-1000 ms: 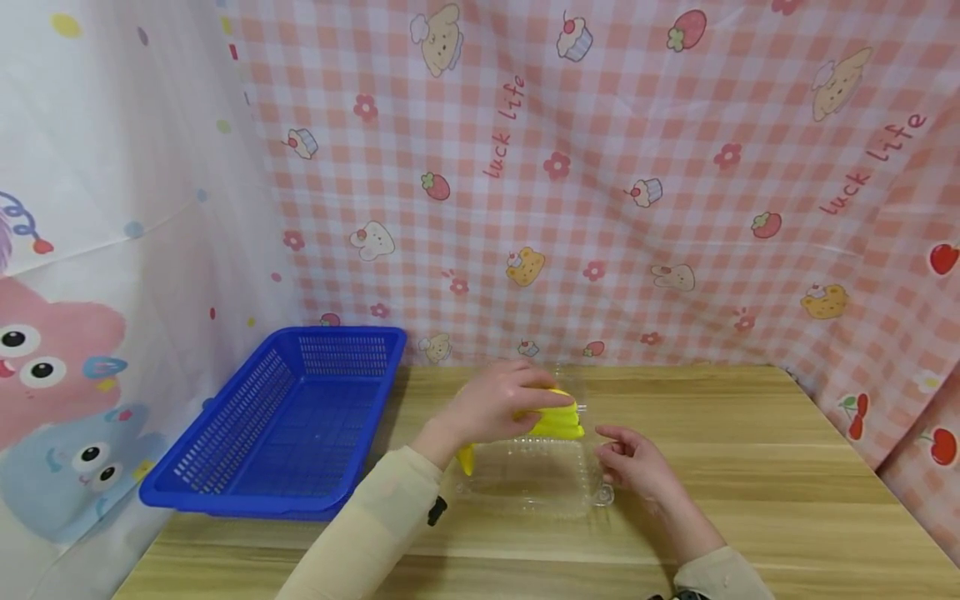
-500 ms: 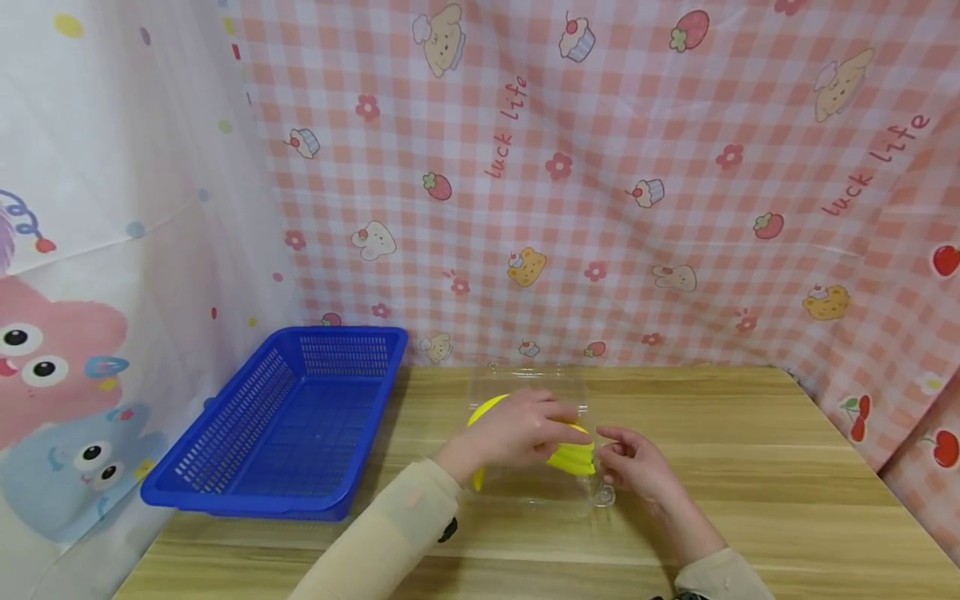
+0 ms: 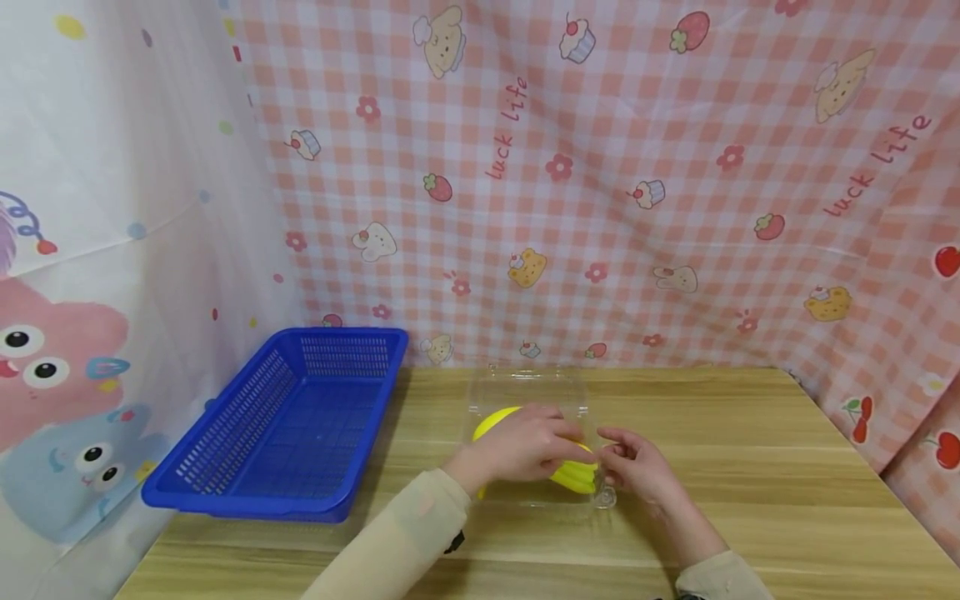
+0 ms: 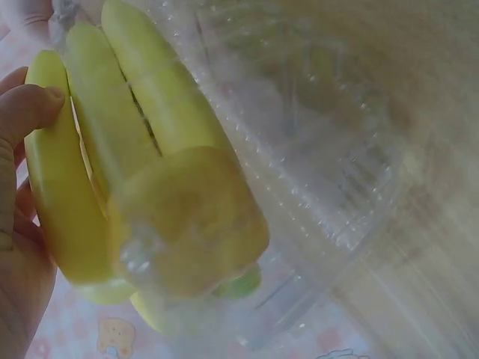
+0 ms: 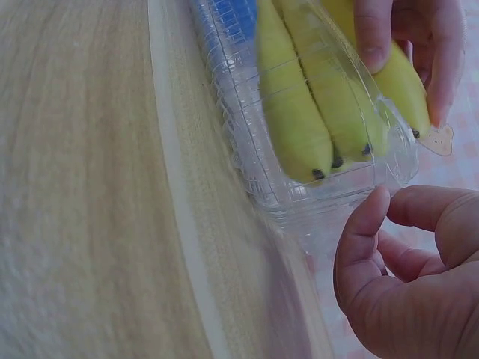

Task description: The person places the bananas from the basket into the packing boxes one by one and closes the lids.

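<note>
"Listing the left hand [image 3: 525, 446] first: what does it hold?"

"Bananas [image 3: 573, 477], one yellow bunch; thumb pressed on one fruit, fingers curled round. Location: in the open clear container [image 5: 238, 142], beneath that hand."

"And the right hand [image 3: 637, 467]?"

"Fingers bent, thumb and forefinger tips together at the container's edge. Whether they pinch the rim cannot be told."

"Materials?"

"Container: thin transparent plastic, ribbed walls, lid [image 3: 527, 390] open at the far side. Bananas: smooth, tapered. Worktop [image 3: 750, 483]: wood-grained. Basket [image 3: 300, 442]: blue, slotted sides, apart from the container, to its left."

"Entries particular to one view?"

"Right wrist: dark banana tips, close behind the clear wall. Left wrist: a rounded orange-yellow form [image 4: 194, 224], green at its lower edge; part of the bunch or separate, unclear. Head: the basket, whole."
</note>
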Demonstrator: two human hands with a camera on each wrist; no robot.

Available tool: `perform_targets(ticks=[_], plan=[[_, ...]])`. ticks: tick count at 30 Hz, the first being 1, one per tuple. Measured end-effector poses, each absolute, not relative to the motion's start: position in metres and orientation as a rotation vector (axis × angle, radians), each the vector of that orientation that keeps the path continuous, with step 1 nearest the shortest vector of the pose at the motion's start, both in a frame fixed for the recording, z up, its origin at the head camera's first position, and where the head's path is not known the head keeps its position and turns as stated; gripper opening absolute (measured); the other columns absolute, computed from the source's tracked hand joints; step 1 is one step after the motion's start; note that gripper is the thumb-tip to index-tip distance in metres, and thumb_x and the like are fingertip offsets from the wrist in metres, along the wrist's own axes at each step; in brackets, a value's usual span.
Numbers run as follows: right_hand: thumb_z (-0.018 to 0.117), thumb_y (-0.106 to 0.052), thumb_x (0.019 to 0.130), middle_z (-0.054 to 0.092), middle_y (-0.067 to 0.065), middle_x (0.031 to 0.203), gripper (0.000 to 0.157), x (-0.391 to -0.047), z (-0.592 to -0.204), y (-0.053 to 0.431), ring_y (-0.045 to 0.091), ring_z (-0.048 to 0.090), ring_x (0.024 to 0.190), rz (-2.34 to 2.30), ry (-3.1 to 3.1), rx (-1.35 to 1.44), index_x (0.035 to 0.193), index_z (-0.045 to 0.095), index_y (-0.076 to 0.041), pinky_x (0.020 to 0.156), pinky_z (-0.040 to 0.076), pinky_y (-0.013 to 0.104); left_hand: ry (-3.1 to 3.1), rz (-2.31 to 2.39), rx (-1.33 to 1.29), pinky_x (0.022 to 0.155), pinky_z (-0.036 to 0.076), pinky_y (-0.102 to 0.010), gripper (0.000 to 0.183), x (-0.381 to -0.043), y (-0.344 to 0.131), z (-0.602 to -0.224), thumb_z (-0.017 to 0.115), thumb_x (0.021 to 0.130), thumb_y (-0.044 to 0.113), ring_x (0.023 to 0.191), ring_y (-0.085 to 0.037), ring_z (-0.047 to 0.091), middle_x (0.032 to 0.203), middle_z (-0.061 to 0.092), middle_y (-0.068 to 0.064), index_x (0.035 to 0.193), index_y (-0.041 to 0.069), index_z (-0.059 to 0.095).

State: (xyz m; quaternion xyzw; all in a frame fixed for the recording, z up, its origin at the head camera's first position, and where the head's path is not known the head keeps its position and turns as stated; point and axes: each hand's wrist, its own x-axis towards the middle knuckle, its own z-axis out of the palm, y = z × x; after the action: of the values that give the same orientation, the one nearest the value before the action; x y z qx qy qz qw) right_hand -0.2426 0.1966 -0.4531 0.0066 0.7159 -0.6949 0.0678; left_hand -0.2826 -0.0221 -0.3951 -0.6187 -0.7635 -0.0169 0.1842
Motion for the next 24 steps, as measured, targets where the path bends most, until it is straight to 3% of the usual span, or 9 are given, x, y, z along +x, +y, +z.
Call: perform_targets(ticks=[24], plan=[[0.053, 0.002, 0.099, 0.052, 0.004, 0.092, 0.046, -0.244, -0.455, 0.198, 0.01, 0.05, 0.072, -2.095, 2.157, 0.001, 0.141, 0.038, 0.015, 0.061, 0.05, 0.019, -2.24, -0.06, -1.731, 0.103, 0.043, -0.025, 0.04, -0.283, -0.022, -0.407, 0.066, 0.091, 0.007, 0.114, -0.012, 0.058, 0.124, 0.066, 0.008, 0.124, 0.03, 0.071]])
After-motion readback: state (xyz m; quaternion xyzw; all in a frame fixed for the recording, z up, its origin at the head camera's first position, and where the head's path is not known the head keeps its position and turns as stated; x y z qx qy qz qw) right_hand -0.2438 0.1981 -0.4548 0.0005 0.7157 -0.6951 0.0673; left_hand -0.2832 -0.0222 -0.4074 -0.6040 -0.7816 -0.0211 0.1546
